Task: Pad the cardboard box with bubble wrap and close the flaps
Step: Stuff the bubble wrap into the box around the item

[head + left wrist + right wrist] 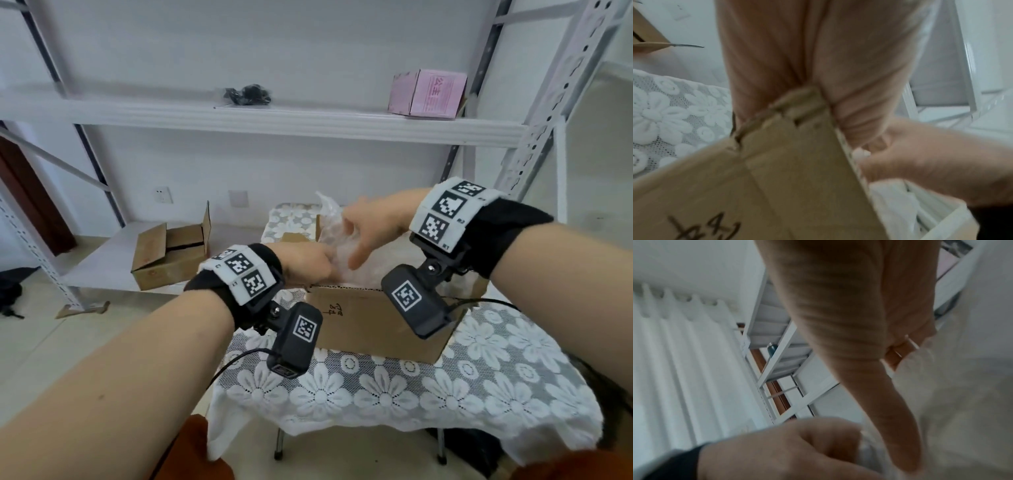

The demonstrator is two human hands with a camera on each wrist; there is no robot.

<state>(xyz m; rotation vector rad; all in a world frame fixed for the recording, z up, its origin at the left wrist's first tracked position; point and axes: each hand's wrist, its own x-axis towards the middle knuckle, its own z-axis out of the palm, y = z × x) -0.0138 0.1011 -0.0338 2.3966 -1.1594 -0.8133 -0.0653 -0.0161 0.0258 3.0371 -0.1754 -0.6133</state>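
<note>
A brown cardboard box [370, 322] stands open on the lace-covered table [376, 387], with handwriting on its near wall [787, 186]. Crumpled clear bubble wrap [330, 219] rises out of the box's top. My left hand [310, 263] grips the wrap at the box's left near corner, fingers curled into it. My right hand [366, 229] holds the wrap from above and to the right; in the right wrist view its fingers [900, 352] pinch the bubble wrap [953, 402], with the thumb stretched down. The box's inside is hidden by the wrap and hands.
A white metal rack stands behind the table. Its low shelf holds another open cardboard box [171, 253]; the upper shelf holds a pink box [428, 94] and a black bundle [246, 94]. Cables run from both wrist cameras over the cloth.
</note>
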